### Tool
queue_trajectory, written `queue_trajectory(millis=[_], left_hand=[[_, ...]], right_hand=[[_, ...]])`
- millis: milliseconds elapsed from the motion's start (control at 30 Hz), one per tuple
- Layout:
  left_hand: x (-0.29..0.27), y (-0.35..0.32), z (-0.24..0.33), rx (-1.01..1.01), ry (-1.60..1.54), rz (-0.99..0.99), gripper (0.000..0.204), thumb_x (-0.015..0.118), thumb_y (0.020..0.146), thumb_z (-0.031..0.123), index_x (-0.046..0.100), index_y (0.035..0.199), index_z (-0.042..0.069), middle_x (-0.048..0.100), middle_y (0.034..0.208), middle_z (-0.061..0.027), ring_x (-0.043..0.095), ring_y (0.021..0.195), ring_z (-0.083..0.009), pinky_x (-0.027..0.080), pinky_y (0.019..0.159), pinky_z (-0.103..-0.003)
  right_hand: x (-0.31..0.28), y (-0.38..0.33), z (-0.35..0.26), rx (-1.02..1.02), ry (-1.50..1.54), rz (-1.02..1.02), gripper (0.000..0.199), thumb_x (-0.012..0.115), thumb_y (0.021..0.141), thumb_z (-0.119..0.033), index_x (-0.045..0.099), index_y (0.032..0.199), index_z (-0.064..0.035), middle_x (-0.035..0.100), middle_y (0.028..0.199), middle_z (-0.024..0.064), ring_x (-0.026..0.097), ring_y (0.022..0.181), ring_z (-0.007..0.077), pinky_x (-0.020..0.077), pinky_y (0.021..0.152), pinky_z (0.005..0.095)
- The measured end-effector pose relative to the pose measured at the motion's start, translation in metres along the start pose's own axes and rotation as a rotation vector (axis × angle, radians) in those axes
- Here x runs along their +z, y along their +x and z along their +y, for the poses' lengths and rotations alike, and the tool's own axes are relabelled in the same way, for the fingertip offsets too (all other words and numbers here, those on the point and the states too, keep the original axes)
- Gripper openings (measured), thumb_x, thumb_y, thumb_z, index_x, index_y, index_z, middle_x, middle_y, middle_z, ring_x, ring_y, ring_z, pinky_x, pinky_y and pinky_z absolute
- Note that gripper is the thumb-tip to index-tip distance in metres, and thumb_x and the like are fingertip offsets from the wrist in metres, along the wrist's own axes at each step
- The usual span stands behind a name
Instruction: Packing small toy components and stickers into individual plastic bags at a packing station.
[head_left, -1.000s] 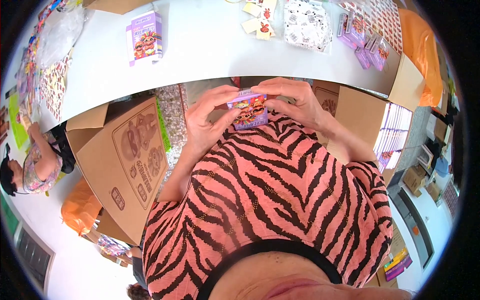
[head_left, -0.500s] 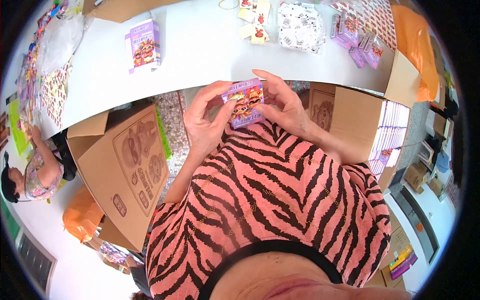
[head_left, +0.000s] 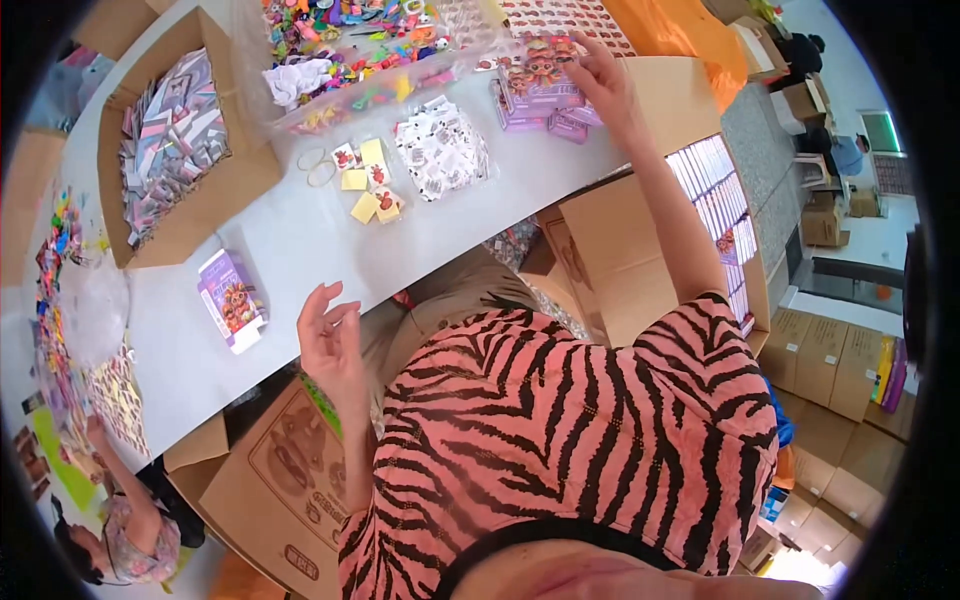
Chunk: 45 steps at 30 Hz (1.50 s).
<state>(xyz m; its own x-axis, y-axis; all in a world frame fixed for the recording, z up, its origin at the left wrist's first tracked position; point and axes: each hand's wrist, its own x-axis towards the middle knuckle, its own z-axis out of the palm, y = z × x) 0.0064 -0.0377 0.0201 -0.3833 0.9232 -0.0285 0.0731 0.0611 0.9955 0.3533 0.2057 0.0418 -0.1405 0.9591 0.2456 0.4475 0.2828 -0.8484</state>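
My right hand (head_left: 603,90) reaches to the far side of the table, its fingers and thumb curled at the right edge of a small purple cartoon-printed box (head_left: 538,72). That box lies on top of a small pile of similar purple boxes (head_left: 520,118). My left hand (head_left: 332,335) hovers by the table's near edge, empty, with its fingers loosely bent and apart. Nearest to it, an open-flapped purple carton (head_left: 233,298) lies on the table. Between the hands are yellow-backed picture cards (head_left: 372,185) and a clear bag of small white printed packets (head_left: 442,148).
A cardboard box (head_left: 262,175) of foil packets stands at the far left. Behind the cards sits a plastic tray (head_left: 370,100) of colourful trinkets. At my right, a carton (head_left: 755,290) holds rows of purple boxes. Another carton (head_left: 270,480) stands left; a co-worker (head_left: 130,535) sits beyond.
Both hands held a small purple box before my chest. Now they are apart: the right has gone far right to the pile, the left has moved left, empty. The view has turned.
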Motion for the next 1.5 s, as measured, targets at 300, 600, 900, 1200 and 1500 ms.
queue_trajectory(millis=[300,600,900,1200,1500], left_hand=[[-0.02,0.015,-0.013,0.088,0.153,0.121,0.045,0.059,0.086,0.0,0.044,0.129,0.0,0.055,0.118,-0.0131,0.058,0.097,-0.0184,0.045,0.085,-0.028],[-0.108,0.099,-0.062,0.137,1.076,0.536,0.088,0.077,0.067,0.036,0.034,0.134,0.0,0.046,0.129,-0.021,0.042,0.121,-0.0381,0.034,0.097,-0.052],[-0.111,0.116,-0.07,-0.067,1.038,0.45,0.095,0.079,0.061,0.034,0.029,0.135,0.0,0.052,0.119,-0.0229,0.053,0.107,-0.0385,0.041,0.091,-0.05],[-0.102,0.095,-0.031,0.139,0.606,0.519,0.093,0.077,0.067,0.018,0.022,0.139,0.0,0.058,0.109,-0.0211,0.062,0.088,-0.0285,0.051,0.075,-0.036],[-0.037,0.057,-0.004,-0.027,-0.781,-0.112,0.075,0.066,0.076,0.006,0.024,0.139,0.003,0.061,0.106,-0.0203,0.066,0.084,-0.0265,0.056,0.07,-0.034]], right_hand=[[0.003,0.04,0.152,-0.333,-0.834,0.145,0.053,0.061,0.087,-0.016,0.04,0.132,0.0007,0.052,0.124,0.0241,0.056,0.107,0.0329,0.0449,0.091,0.0387],[0.056,-0.005,0.005,-0.39,-0.656,-0.098,0.043,0.059,0.085,-0.008,0.051,0.127,-0.0085,0.044,0.135,0.0199,0.04,0.128,0.0334,0.0353,0.103,0.0415],[0.101,-0.039,-0.044,-0.351,-0.428,-0.321,0.03,0.057,0.087,-0.007,0.059,0.117,-0.0077,0.049,0.132,0.0123,0.044,0.124,0.0313,0.0368,0.102,0.0404],[0.13,-0.048,-0.074,-0.336,-0.271,-0.425,0.03,0.058,0.085,-0.002,0.062,0.114,-0.0081,0.052,0.13,0.0092,0.05,0.119,0.0271,0.0412,0.098,0.0361],[0.168,-0.043,-0.131,-0.236,0.295,-0.676,0.035,0.056,0.088,-0.006,0.054,0.124,-0.0054,0.055,0.127,0.007,0.052,0.117,0.0186,0.042,0.096,0.0326]])
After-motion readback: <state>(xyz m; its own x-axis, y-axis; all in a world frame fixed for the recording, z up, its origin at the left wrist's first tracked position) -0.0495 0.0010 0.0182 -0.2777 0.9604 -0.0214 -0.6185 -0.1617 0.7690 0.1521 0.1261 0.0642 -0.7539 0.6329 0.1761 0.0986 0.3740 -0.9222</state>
